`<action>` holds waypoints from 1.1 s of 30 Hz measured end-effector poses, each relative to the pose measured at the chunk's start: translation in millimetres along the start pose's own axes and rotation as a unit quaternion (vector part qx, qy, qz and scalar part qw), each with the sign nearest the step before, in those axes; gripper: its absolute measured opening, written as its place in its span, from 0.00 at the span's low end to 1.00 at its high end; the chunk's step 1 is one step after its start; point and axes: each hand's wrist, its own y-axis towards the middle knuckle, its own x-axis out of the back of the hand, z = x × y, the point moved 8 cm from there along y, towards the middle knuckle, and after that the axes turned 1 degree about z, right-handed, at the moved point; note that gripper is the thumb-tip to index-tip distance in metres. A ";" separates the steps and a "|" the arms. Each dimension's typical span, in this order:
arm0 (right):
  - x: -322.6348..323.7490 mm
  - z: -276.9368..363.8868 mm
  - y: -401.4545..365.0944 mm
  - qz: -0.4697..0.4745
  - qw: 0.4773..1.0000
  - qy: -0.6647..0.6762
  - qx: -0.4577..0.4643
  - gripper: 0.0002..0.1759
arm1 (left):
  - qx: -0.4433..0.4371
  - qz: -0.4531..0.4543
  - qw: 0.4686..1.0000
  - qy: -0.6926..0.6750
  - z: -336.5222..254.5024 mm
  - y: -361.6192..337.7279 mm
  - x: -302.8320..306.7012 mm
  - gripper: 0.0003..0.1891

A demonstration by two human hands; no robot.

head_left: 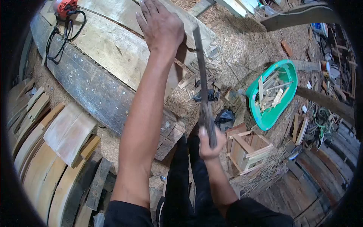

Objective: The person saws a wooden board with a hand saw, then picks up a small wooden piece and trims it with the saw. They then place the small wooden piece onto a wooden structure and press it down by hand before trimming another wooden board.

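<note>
My left hand (160, 24) lies on the pale wooden boards (109, 47) at the top of the view, fingers stretched out and pressing down near their right edge. In my right hand (211, 142) is a handsaw (202, 72), its long dark blade seen nearly edge-on and pointing away from me. The fingers wrap round its near end. The blade stands just right of the boards' end. Beneath the boards runs a worn, dark wooden bench (102, 94) with a block-like end near my legs.
A red power tool (65, 7) with a black cord sits at the bench's far left. To the right are a green tub (251, 96) of wood offcuts and a small wooden frame (249, 151). Stacked planks (45, 174) lie at left; shavings cover the floor.
</note>
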 end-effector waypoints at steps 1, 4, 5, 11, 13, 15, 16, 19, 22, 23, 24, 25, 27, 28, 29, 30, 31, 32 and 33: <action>-3.7 -4.6 10.3 0.006 1.000 0.007 -0.020 0.13 | -0.017 -0.004 1.000 0.009 -3.8 -1.1 0.3 0.32; -11.6 -15.1 20.5 -0.011 0.999 0.012 -0.037 0.13 | -0.029 -0.002 0.999 0.017 -9.7 -15.6 2.4 0.32; -6.9 -14.2 11.2 -0.013 1.000 -0.013 0.010 0.12 | -0.016 -0.002 1.000 0.002 -17.1 -26.3 4.0 0.32; 11.7 -24.0 4.3 0.008 0.999 0.008 -0.043 0.08 | 0.010 0.016 1.000 -0.006 -25.5 -32.8 10.7 0.32; 9.1 -25.3 9.7 0.002 0.999 0.025 -0.035 0.10 | 0.010 0.010 1.000 -0.001 -22.2 -32.2 10.1 0.32; 9.0 -18.1 20.9 0.000 0.999 0.031 -0.024 0.12 | 0.034 0.018 0.999 0.010 -18.6 -26.2 2.7 0.32; 10.1 -18.6 29.1 0.006 0.999 0.029 -0.027 0.12 | 0.041 0.019 0.999 0.023 -16.6 -21.1 -1.0 0.32; 11.3 -25.7 39.5 0.021 0.999 0.034 -0.038 0.13 | 0.036 0.006 0.997 0.068 -11.7 -15.9 -8.6 0.32; 11.4 -30.6 38.0 0.036 0.999 0.022 -0.029 0.10 | 0.030 -0.003 0.997 0.069 -8.1 -12.6 -10.8 0.32; 16.8 -26.1 29.2 0.015 1.000 0.014 -0.011 0.09 | 0.017 -0.005 0.998 0.054 -9.3 -13.5 -8.5 0.32; 20.9 -19.7 15.3 -0.007 1.000 0.008 0.008 0.08 | 0.001 -0.009 0.999 0.039 -12.0 -12.5 -4.1 0.32; 22.5 -15.0 2.6 -0.028 0.999 0.004 0.027 0.08 | 0.003 -0.010 0.999 0.032 -13.6 -11.7 -0.9 0.32; 21.4 -22.2 3.9 0.004 1.000 0.030 -0.003 0.08 | 0.009 -0.015 1.000 0.023 -15.5 -12.0 0.1 0.32; 16.9 -17.3 17.9 0.010 1.000 0.024 -0.006 0.07 | 0.009 -0.023 0.999 0.031 -14.2 -10.8 -1.0 0.32; 9.2 -16.5 42.3 0.018 1.000 0.018 -0.003 0.09 | -0.001 -0.023 0.999 0.038 -14.8 -8.1 -3.8 0.32; -0.7 -19.4 61.1 0.019 0.998 0.063 -0.025 0.12 | -0.007 -0.019 0.999 0.048 -13.5 -9.1 -3.2 0.31; -5.8 -28.4 58.0 0.012 0.997 0.070 -0.036 0.10 | -0.011 -0.014 0.998 0.057 -13.7 -11.3 -1.6 0.31; -0.6 -26.5 53.3 0.009 0.999 0.046 -0.004 0.09 | -0.016 -0.018 0.998 0.063 -15.4 -9.6 -1.0 0.31; 7.0 -21.8 41.0 0.005 0.999 0.022 0.026 0.08 | -0.021 -0.021 0.997 0.070 -15.1 -9.9 -1.9 0.31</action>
